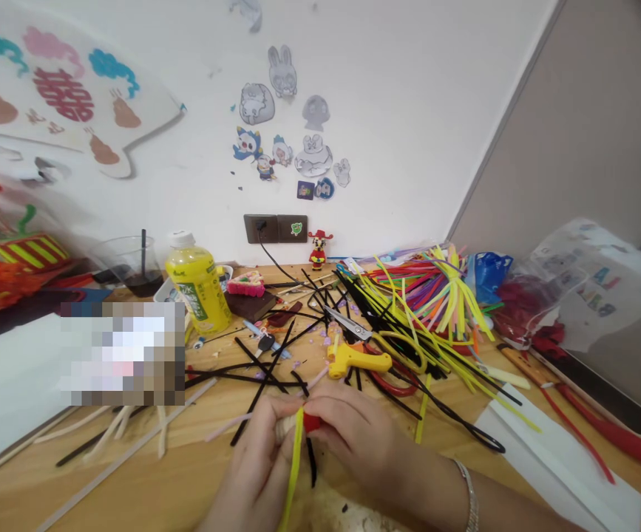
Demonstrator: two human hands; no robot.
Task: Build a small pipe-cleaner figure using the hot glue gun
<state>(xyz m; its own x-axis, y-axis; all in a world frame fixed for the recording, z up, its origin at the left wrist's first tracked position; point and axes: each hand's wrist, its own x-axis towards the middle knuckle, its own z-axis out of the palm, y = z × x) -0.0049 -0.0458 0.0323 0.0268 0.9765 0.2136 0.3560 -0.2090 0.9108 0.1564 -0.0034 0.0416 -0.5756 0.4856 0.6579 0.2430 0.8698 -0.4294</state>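
Observation:
My left hand (259,454) is closed on a small cream-coloured fuzzy piece (285,426). Its red part (311,423) sits under the fingers of my right hand (361,436). Between both hands a yellow pipe cleaner (293,469) crosses the front of the piece and hangs down, its top pinched by my right fingertips. Most of the piece is hidden by my fingers. A black pipe cleaner (312,465) shows just below my hands. Beyond them lie a yellow glue gun (356,360), scissors (347,323) with yellow handles and several loose black pipe cleaners (265,384).
A heap of coloured pipe cleaners (425,295) covers the back right. A yellow-labelled bottle (198,284) and a plastic cup (137,270) with dark liquid stand back left. White paper (564,458) lies right. A small red-hatted figure (319,250) stands by the wall.

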